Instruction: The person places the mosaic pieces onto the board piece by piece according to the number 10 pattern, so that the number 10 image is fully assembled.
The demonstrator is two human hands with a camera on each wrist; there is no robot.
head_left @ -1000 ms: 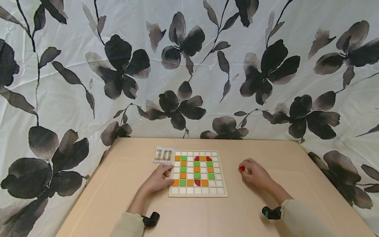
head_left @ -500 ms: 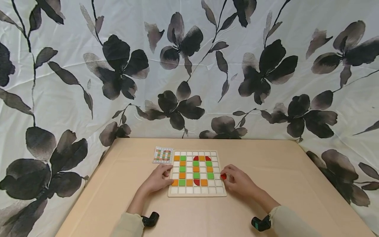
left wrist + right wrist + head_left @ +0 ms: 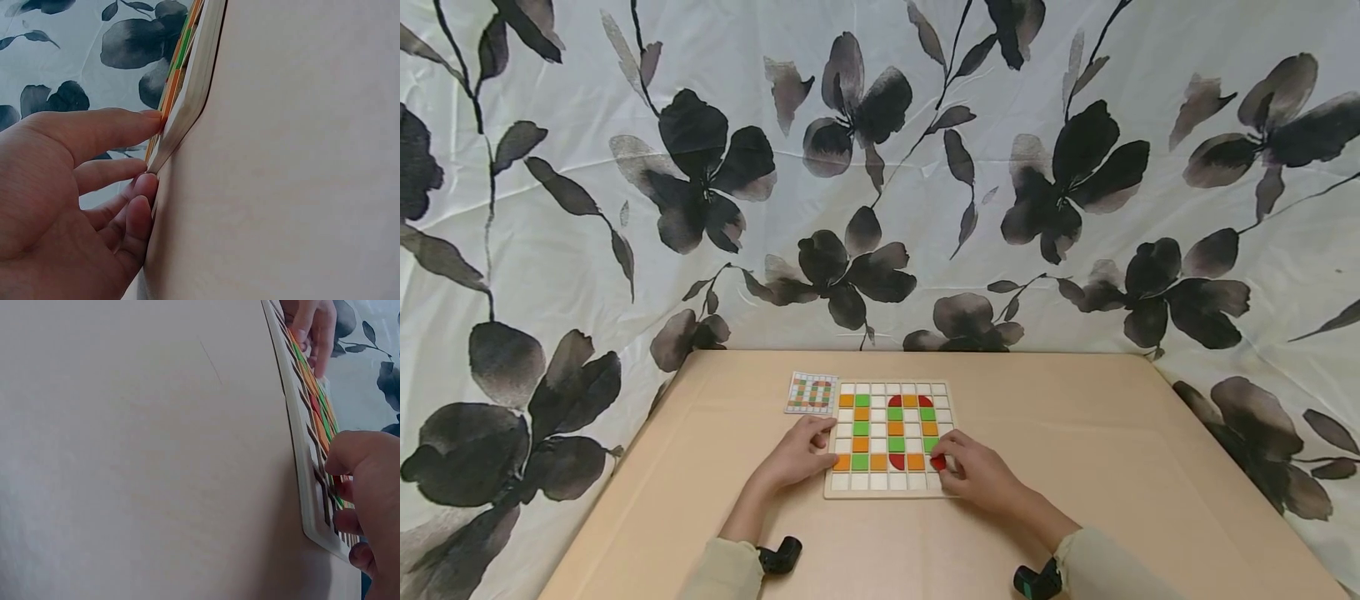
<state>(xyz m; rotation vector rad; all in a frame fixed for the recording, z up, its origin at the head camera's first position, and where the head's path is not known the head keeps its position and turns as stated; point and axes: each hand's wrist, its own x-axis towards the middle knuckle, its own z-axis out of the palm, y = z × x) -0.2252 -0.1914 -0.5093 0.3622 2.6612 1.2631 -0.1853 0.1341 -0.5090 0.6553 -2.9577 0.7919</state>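
Note:
A framed grid board (image 3: 895, 497) with white squares lies on the table, several of them covered by orange, green and red tiles. Between thumb and fingers my right hand (image 3: 981, 475) pinches a red tile (image 3: 937, 462) over the board's right part, low in the grid; its full outline is hidden. My left hand (image 3: 796, 452) rests at the board's left edge. In the left wrist view its thumb touches an orange tile (image 3: 172, 94) at the rim, and the other fingers lie along the side. Another red tile (image 3: 897, 461), rounded, sits left of the held one.
A small pattern card (image 3: 812, 393) with coloured squares lies at the board's far left corner. The light wood table (image 3: 1075, 392) spreads around the board. Behind it hangs a white cloth (image 3: 955, 275) with dark flowers.
My right hand has come from the table's right side leftward to above the board, with the red tile pinched in it. My left hand has stayed at the board's left edge.

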